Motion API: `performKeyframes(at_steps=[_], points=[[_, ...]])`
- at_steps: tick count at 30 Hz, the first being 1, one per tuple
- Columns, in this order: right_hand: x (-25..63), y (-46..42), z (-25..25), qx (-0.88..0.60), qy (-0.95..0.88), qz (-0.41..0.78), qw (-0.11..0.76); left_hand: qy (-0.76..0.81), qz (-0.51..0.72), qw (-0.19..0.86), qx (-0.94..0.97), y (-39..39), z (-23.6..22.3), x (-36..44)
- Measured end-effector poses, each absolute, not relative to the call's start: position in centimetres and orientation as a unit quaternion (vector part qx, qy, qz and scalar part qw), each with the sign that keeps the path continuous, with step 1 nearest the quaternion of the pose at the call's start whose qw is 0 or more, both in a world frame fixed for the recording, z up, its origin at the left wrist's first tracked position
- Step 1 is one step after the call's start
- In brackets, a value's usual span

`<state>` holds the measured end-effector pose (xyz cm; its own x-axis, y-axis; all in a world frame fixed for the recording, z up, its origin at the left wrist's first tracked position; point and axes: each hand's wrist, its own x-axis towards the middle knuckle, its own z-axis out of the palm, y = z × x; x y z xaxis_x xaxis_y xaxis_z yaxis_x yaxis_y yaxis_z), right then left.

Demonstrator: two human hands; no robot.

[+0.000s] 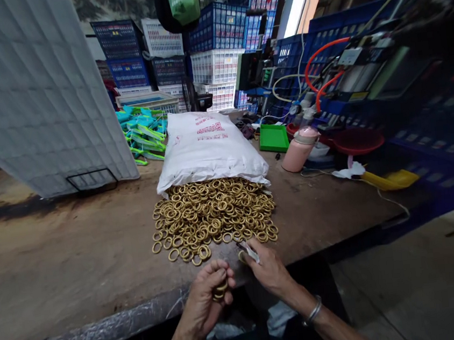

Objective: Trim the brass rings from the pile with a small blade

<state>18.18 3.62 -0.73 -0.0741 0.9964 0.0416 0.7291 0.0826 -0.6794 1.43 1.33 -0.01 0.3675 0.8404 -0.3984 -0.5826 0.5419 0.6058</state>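
A pile of gold-coloured rings (215, 214) spreads over the table from the mouth of a white sack (208, 145). Near the table's front edge, my left hand (205, 296) is closed around several gold rings (220, 289), its fingers curled over them. To its right, my right hand (270, 268) is closed in a pinch at the near edge of the pile. One gold ring (242, 257) shows at its fingertips. A small item with a white wrapping (251, 253) and a dark tip also sits in those fingers; its kind I cannot make out.
A tall white padded panel (41, 97) stands on a wire stand at left. Behind the sack are bright plastic pieces (146, 132) and stacked crates (220, 65). On the right are a green tray (273, 138), a pink bottle (300, 150), a yellow scoop (392, 179) and a machine with red hoses (356, 70).
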Motion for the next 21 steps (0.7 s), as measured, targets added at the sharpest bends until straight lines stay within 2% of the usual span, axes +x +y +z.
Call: performKeyframes(at_steps=[5,8,11,15,21], points=[[15.7,3.8,0.1,-0.567,-0.579,0.478,0.339,0.475,0.478,0.642,0.366,1.4,0.2,1.6],[14.8,3.6,0.6,-0.54,-0.482,0.606,0.329,0.48,0.486,0.569,0.457,1.3,-0.1,1.5],[14.3,3.3,1.0,-0.526,-0.412,0.674,0.314,0.461,0.486,0.553,0.495,1.2,-0.5,1.4],[14.2,3.1,0.8,-0.534,-0.414,0.669,0.309,0.469,0.466,0.516,0.544,1.3,-0.3,1.3],[14.6,3.1,0.8,-0.551,-0.597,0.487,0.322,0.483,0.467,0.46,0.581,1.2,0.4,1.3]])
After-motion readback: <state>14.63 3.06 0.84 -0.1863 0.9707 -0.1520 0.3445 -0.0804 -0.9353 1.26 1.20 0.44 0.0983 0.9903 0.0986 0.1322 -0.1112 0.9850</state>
